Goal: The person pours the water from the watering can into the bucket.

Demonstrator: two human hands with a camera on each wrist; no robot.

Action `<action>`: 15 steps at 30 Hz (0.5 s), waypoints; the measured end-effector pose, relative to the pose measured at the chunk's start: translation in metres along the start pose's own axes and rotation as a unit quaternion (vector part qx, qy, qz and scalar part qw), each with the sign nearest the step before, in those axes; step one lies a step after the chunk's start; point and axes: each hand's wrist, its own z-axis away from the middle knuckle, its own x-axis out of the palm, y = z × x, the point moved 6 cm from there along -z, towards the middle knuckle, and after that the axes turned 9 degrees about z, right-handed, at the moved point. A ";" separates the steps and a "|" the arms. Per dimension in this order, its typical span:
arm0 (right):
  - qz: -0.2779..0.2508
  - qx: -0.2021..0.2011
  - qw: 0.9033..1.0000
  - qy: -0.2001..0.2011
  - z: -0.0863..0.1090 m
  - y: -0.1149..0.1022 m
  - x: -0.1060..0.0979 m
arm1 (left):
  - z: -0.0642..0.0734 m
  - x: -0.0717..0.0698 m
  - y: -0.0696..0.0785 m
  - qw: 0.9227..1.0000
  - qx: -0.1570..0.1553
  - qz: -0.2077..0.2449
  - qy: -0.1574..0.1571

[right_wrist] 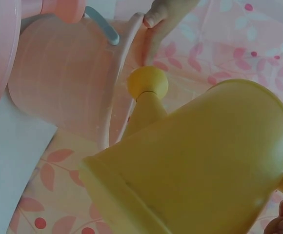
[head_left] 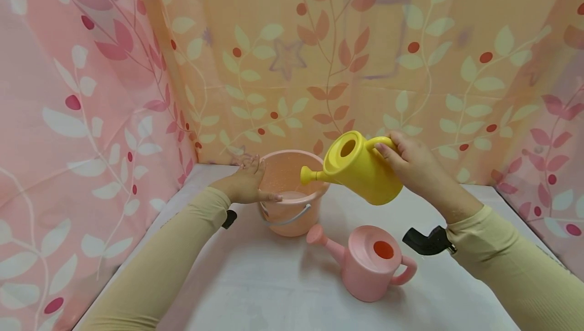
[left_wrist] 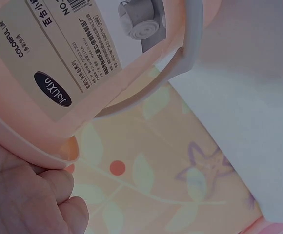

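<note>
My right hand (head_left: 412,163) grips the handle of a yellow watering can (head_left: 371,176), holding it up off the table. The can tilts left, and its spout head (head_left: 307,175) reaches over the rim of a peach plastic bucket (head_left: 292,227). At the bucket's left side, my left hand (head_left: 244,181) holds the rim, with the thumb along the front edge. A label (left_wrist: 68,58) shows on the bucket's side in the left wrist view. A pink watering can (head_left: 367,270) stands on the table in front, its spout pointing at the bucket.
The bucket's grey carrying handle (head_left: 287,221) hangs down at the front. Patterned curtains (head_left: 283,57) close off the back and both sides of the white table (head_left: 255,280). Black wrist mounts (head_left: 426,241) stick out below the sleeves.
</note>
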 end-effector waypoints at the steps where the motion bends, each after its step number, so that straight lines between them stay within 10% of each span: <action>1: 0.000 0.000 1.000 0.000 0.000 0.000 0.000 | 0.000 0.000 0.000 1.000 0.000 0.000 0.000; 15: -0.003 0.000 1.000 -0.009 -0.001 0.000 0.001 | 0.000 0.000 0.001 1.000 -0.002 0.005 -0.001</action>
